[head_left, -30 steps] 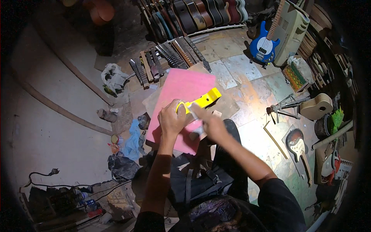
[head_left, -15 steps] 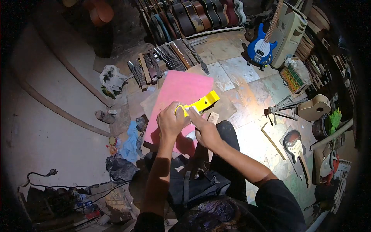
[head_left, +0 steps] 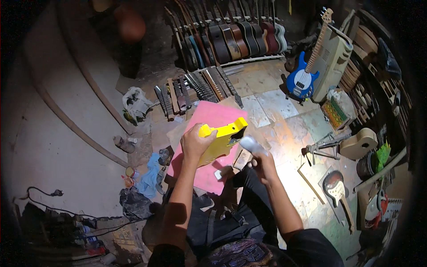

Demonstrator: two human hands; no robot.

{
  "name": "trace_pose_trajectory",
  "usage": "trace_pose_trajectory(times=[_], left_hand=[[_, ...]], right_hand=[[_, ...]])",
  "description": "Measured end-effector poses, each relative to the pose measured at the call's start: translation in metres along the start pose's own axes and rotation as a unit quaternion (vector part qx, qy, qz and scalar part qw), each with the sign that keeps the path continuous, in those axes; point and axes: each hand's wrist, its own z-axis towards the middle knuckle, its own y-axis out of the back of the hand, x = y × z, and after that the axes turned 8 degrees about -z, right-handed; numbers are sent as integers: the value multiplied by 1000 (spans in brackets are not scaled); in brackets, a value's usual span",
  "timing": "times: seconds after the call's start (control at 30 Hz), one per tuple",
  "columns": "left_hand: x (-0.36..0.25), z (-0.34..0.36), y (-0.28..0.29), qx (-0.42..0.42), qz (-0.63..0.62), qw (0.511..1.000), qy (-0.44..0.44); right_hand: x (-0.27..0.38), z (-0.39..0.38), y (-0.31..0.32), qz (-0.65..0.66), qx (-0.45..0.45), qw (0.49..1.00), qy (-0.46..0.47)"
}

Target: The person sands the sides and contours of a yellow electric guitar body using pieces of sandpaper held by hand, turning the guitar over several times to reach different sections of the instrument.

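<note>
My left hand [head_left: 194, 143] grips one end of a yellow guitar body [head_left: 219, 147], with its fingers wrapped over the upper edge. The body stands tilted on its side above a pink sheet [head_left: 209, 111], and a dark cut-out shows near its right end. Just right of it, my right hand [head_left: 264, 168] holds a pale, blurred pad [head_left: 253, 145], apart from the body. Whether the pad is sandpaper or folded cloth, I cannot tell. A small white block [head_left: 221, 172] lies on the pink sheet below the body.
Several guitar necks [head_left: 200, 86] lie beyond the sheet, before a rack of guitars [head_left: 231, 42]. A blue bass [head_left: 302, 82] stands far right. To the right are a metal stand [head_left: 322, 149] and a sunburst guitar body [head_left: 334, 187]. Blue cloth [head_left: 149, 175] lies left.
My right hand has come off the yellow body and moved right and down with the pale pad. The body has tipped, showing more of its broad face. The whole view has shifted slightly.
</note>
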Motion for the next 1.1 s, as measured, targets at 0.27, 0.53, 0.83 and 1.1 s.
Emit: trace_pose_trajectory(times=[0.27, 0.53, 0.83, 1.1], left_hand=[[25, 11, -2, 9, 26, 999, -26], [24, 17, 2, 38, -72, 996, 26], [41, 20, 1, 37, -127, 987, 93], [24, -6, 9, 25, -44, 999, 15]], right_hand=[[-55, -27, 40, 89, -82, 980, -160], [-64, -68, 25, 83, -49, 966, -238], [-52, -72, 12, 72, -33, 966, -248], [-44, -50, -2, 5, -55, 991, -122]])
